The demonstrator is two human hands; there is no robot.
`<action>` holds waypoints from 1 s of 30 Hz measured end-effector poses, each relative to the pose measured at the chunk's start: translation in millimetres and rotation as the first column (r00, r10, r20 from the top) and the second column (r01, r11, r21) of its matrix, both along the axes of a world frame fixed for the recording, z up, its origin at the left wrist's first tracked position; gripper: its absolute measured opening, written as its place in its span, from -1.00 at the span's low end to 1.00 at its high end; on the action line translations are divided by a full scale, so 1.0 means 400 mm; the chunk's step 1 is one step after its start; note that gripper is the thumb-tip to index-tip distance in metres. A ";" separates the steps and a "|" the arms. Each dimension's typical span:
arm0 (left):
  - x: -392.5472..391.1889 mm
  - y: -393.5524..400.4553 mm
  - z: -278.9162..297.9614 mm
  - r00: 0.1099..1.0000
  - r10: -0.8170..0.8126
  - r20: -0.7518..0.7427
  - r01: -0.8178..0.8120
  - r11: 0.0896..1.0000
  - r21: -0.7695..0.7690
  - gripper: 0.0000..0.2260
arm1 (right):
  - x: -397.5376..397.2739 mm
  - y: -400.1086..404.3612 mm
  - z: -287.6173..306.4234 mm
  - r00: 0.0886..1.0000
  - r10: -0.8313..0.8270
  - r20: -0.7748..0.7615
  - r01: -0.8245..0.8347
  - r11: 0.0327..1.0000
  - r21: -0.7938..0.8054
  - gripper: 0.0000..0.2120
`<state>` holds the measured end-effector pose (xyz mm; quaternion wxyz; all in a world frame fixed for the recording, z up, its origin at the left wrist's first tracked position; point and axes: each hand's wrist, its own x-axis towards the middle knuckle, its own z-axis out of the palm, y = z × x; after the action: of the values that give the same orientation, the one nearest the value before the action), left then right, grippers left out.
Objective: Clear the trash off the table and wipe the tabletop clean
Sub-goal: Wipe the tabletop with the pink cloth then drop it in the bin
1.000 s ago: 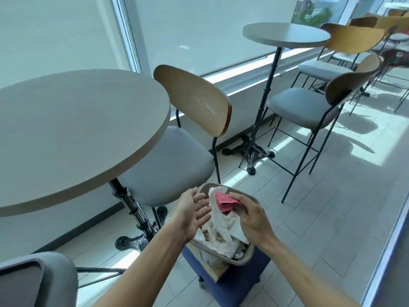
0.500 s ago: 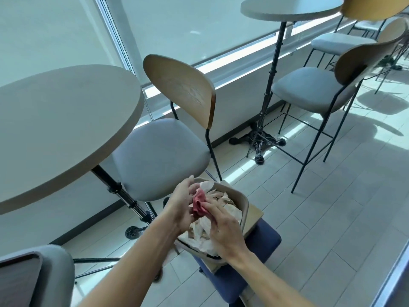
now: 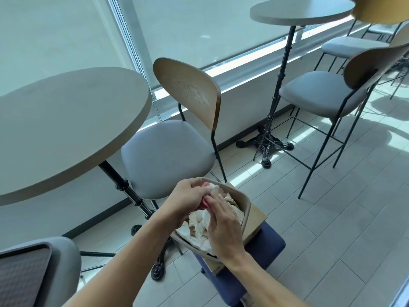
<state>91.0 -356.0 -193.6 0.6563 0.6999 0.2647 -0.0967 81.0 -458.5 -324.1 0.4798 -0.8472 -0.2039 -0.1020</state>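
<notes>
2 hands meeting over bin [image 3: 247, 201] (crumpled paper inside): left hand [image 3: 187, 199] gripping red cloth [image 3: 204, 204], right hand [image 3: 223, 227] pinching same cloth.

Two round tables [image 3: 66, 120] [image 3: 301, 9], four chairs [image 3: 168, 151] [image 3: 318, 94] [image 3: 352, 46] [image 3: 64, 251], one bin [image 3: 246, 207], one tray [image 3: 22, 275].

One view only, from a wide-angle camera worn on my head. It faces forward and steeply down, near enough that my forearms enter from the bottom edge and my left hand [image 3: 188, 199] and right hand [image 3: 223, 224] meet just below frame centre over the bin [image 3: 246, 209]. The round table [image 3: 66, 129] lies at 9 o'clock, a chair [image 3: 168, 151] at 12 o'clock from my hands, and a second table [image 3: 301, 9] at 1 o'clock, well apart. Straight lines bow toward the edges. No second view overlaps this one.
</notes>
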 end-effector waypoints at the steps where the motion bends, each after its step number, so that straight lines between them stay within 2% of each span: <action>1: -0.002 0.006 -0.001 1.000 -0.015 0.025 0.014 0.999 0.050 -0.77 | 0.000 0.000 0.000 1.000 -0.010 -0.002 0.010 1.000 0.011 -0.64; 3: -0.004 0.013 0.004 0.999 -0.020 0.048 0.012 0.988 0.154 -0.77 | -0.005 0.002 0.010 1.000 -0.015 0.010 0.015 1.000 0.026 -0.62; 5: 0.002 0.019 0.004 0.999 -0.046 0.011 0.042 0.973 0.228 -0.88 | -0.007 0.007 0.021 1.000 -0.002 0.015 0.002 0.999 0.037 -0.62; 8: 0.009 0.033 -0.001 0.997 -0.081 -0.004 0.076 0.916 0.394 -0.92 | -0.006 -0.003 0.047 0.996 0.090 -0.024 -0.088 0.994 0.070 -0.65; 11: 0.006 0.046 0.010 0.985 -0.171 0.031 0.114 0.770 0.628 -0.91 | 0.010 -0.050 0.114 0.922 0.311 -0.229 -0.265 0.941 0.211 -0.59; 13: 0.001 0.056 0.023 0.965 -0.262 0.019 0.176 0.698 0.694 -0.90 | 0.044 -0.088 0.163 0.866 0.371 -0.337 -0.265 0.910 0.320 -0.45; 16: -0.003 0.073 0.045 0.912 -0.410 0.010 0.277 0.634 0.722 -0.89 | 0.112 -0.101 0.215 0.779 0.459 -0.427 -0.367 0.886 0.282 -0.34; 18: -0.001 0.080 0.058 0.886 -0.462 0.037 0.303 0.639 0.707 -0.89 | 0.145 -0.079 0.237 0.694 0.566 -0.445 -0.482 0.824 0.297 -0.36; 20: 0.004 0.081 0.067 0.879 -0.471 0.077 0.275 0.632 0.725 -0.87 | 0.163 -0.055 0.250 0.652 0.622 -0.432 -0.514 0.783 0.351 -0.45; 22: 0.004 0.080 0.071 0.886 -0.444 0.134 0.221 0.657 0.721 -0.86 | 0.171 -0.041 0.243 0.657 0.616 -0.435 -0.489 0.787 0.376 -0.57; 26: 0.000 0.082 0.071 0.910 -0.357 0.213 0.119 0.715 0.689 -0.87 | 0.154 -0.056 0.169 0.620 0.563 -0.546 -0.443 0.826 0.349 -0.86; 30: -0.005 0.085 0.070 0.922 -0.299 0.247 0.077 0.766 0.639 -0.89 | 0.124 -0.087 0.098 0.536 0.558 -0.634 -0.407 0.828 0.385 -0.94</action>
<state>89.0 -321.8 -165.5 0.4127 0.9047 0.0936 0.0494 130.5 -493.1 -285.0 0.6076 -0.6759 -0.2134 0.3584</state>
